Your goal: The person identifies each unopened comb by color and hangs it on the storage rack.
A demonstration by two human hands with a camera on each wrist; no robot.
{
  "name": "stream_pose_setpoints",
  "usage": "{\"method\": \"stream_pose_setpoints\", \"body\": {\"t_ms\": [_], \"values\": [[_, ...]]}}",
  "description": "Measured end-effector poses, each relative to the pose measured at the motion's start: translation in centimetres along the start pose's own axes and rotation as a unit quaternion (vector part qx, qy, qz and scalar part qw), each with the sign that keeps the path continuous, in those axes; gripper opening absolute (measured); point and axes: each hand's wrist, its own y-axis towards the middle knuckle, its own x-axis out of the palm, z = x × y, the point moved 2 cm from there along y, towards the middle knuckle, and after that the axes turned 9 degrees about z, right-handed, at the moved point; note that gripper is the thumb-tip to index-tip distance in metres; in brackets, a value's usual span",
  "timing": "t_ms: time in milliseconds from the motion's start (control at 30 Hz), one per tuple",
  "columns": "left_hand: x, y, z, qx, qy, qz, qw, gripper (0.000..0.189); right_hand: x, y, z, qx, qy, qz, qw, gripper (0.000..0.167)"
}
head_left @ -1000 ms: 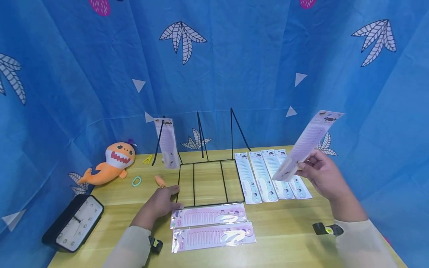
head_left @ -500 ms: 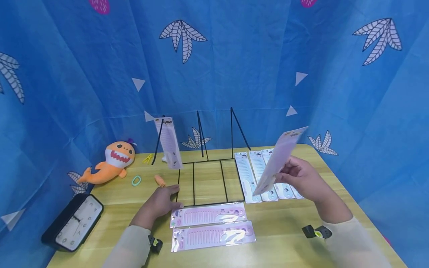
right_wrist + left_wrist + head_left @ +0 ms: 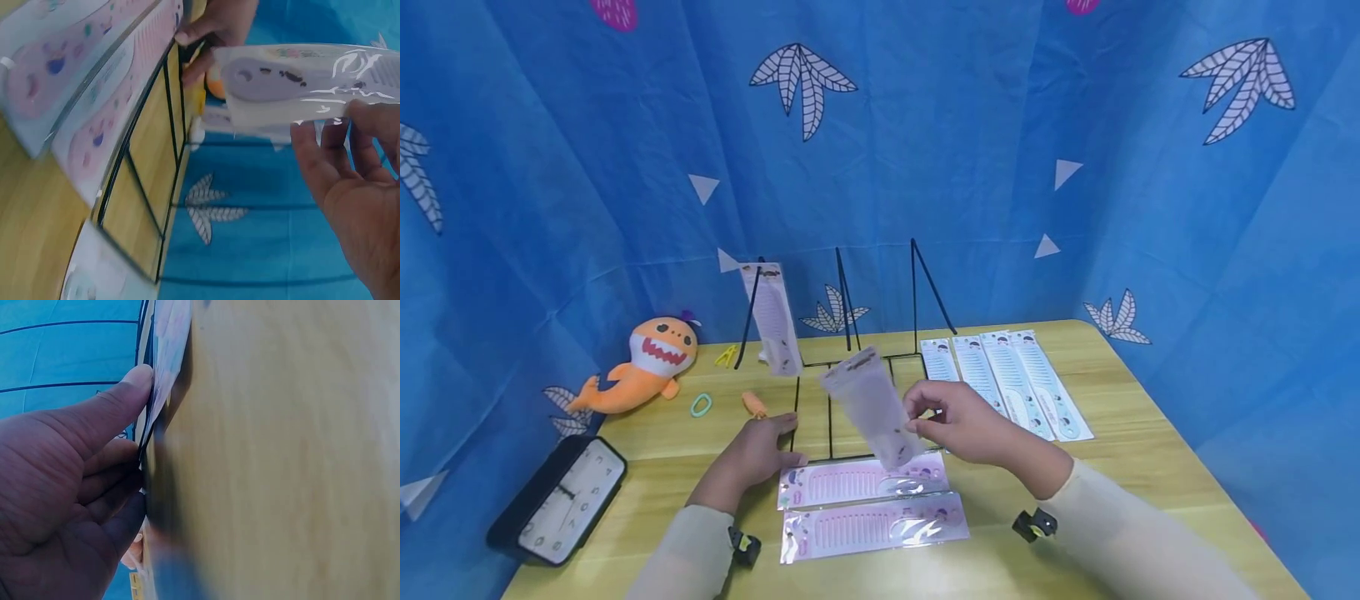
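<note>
My right hand (image 3: 966, 421) pinches a packaged purple comb (image 3: 871, 408) by its edge. The comb hangs tilted above a black wire rack (image 3: 830, 417), its purple print and clear wrap plain in the right wrist view. My left hand (image 3: 752, 454) rests at the rack's front left corner, thumb and fingers (image 3: 140, 378) touching the wire. Another purple comb pack (image 3: 773, 321) hangs upright on the rack's left prong. Two pink comb packs (image 3: 872, 529) lie side by side in front of the rack.
Several blue comb packs (image 3: 1033, 383) lie to the rack's right. At the left are an orange shark plush (image 3: 658, 358), a black-cased clock (image 3: 572, 500), a teal ring (image 3: 701, 405), a yellow clip (image 3: 726, 356) and an orange clip (image 3: 754, 405). A blue curtain (image 3: 880, 167) hangs behind.
My right hand has carried the purple comb pack leftward and down, from above the blue packs to over the rack. The pack now leans the other way. My left hand stays in place.
</note>
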Motion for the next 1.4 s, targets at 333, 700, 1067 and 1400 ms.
{"method": "stream_pose_setpoints", "body": {"t_ms": [333, 700, 1067, 1400], "values": [[0.0, 0.0, -0.4, 0.008, -0.006, -0.001, 1.0000, 0.071, 5.0, 2.4, -2.2, -0.072, -0.032, 0.067, 0.9946, 0.018], [0.0, -0.1, -0.2, 0.031, -0.064, 0.029, 0.9971, 0.066, 7.1, 3.6, -3.5, -0.053, -0.039, 0.063, 0.9959, 0.019], [0.0, -0.1, -0.2, 0.003, -0.038, 0.017, 0.9991, 0.071, 7.9, 3.8, -2.7, -0.040, -0.039, 0.084, 0.9949, 0.013], [-0.1, -0.1, -0.3, 0.002, -0.010, 0.010, 0.9999, 0.071, 8.9, 6.8, -2.1, -0.019, -0.059, 0.134, 0.9891, 0.013]]}}
